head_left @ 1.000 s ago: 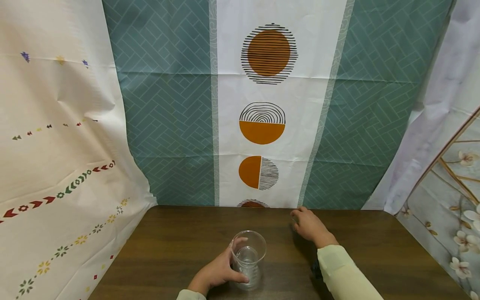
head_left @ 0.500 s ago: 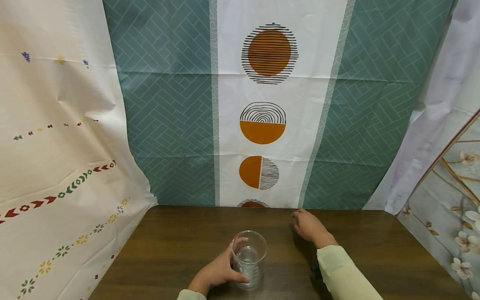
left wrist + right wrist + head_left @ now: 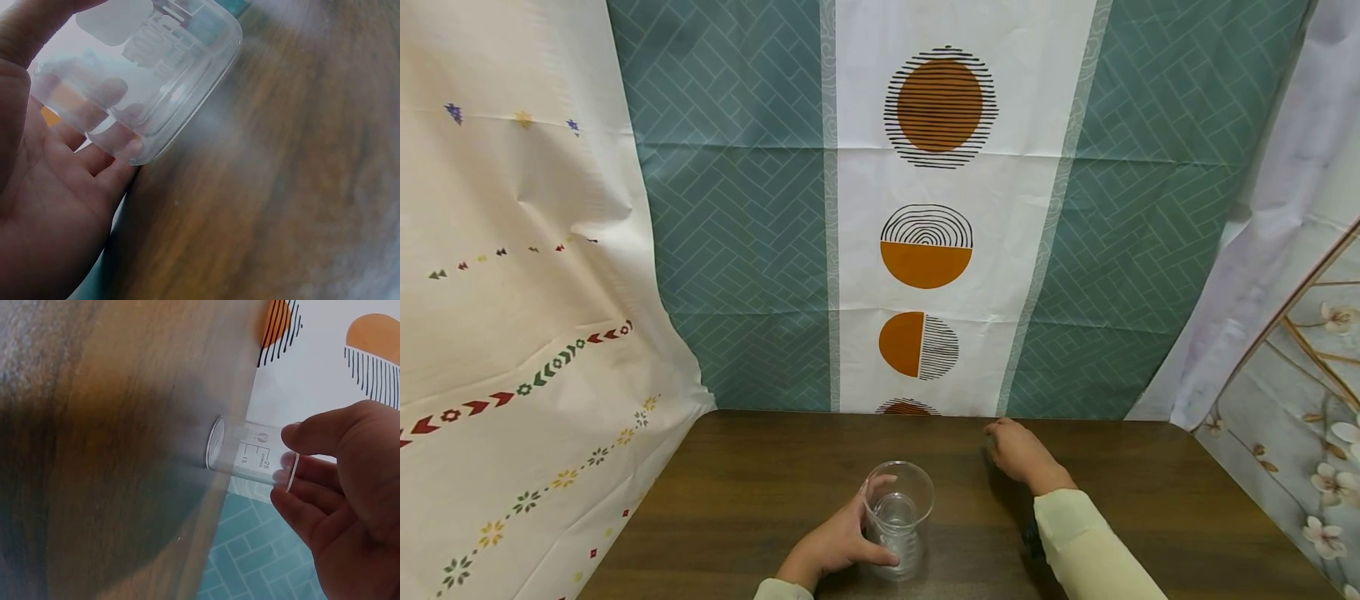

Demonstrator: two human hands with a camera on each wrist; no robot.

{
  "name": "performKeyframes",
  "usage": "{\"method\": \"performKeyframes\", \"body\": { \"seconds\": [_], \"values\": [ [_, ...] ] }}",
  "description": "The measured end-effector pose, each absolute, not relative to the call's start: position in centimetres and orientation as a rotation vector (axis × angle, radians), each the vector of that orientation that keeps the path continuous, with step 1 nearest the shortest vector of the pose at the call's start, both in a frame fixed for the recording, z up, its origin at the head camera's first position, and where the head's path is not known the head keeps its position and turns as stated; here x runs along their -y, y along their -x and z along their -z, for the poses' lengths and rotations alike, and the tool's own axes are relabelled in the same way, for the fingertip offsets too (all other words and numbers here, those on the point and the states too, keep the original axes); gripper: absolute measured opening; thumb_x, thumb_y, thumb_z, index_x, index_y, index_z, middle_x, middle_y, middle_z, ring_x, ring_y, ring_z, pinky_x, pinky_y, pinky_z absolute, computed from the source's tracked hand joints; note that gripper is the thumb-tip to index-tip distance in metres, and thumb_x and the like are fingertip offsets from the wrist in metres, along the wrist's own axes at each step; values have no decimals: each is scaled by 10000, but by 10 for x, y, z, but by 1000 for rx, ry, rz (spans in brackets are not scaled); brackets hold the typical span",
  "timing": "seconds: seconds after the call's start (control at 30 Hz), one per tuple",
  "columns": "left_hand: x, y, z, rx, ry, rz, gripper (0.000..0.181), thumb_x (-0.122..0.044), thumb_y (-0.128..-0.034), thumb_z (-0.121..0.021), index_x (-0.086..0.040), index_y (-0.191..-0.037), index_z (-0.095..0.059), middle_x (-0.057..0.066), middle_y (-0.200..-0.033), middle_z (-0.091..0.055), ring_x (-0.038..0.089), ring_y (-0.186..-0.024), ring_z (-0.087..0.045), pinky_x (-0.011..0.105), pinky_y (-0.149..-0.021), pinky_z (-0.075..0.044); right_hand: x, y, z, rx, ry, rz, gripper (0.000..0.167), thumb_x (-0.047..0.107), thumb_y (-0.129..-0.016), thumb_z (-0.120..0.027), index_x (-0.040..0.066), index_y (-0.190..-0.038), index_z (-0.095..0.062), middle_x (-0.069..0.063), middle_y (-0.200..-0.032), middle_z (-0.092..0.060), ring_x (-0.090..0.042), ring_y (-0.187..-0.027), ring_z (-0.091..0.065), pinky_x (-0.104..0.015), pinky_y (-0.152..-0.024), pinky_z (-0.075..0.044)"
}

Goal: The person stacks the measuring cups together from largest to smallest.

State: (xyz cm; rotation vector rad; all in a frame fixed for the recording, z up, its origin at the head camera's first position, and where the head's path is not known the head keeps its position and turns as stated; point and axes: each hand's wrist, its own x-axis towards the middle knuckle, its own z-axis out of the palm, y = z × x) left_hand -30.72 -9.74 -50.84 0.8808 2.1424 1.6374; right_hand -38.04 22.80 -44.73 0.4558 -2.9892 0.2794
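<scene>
Upright on the wooden table, a large clear beaker stands at the near middle. My left hand grips its side, thumb in front and fingers round behind. White printing shows on that beaker in the left wrist view. A smaller round outline is visible inside it; I cannot tell whether that is another vessel. Farther back and to the right, my right hand pinches a small clear beaker by its rim. Its base is at the table surface, marked with a 25 line; from the head view my hand mostly hides it.
The dark brown table ends at a patterned curtain in green and white with orange circles. A cream printed cloth hangs along the left, and a floral cloth along the right. A dark item sits under the right sleeve.
The right hand has shifted very slightly down on the far side of the table. The left hand and the large beaker have stayed in place.
</scene>
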Motion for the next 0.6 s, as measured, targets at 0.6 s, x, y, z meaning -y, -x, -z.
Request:
{"method": "performKeyframes", "body": {
  "seconds": [0.6],
  "values": [
    [97,307,508,-2132,-904,-1652,934,-168,-718,-844,-284,-1452,-279,144,-1480,-358,177,-1206,-509,209,-926,-443,-231,376,442,2982,-471,-281,333,13,-849,-677,-10,-1179,-642,-181,-1181,-609,-360,-1078,-604,-473,-881,-505]
  ]
}}
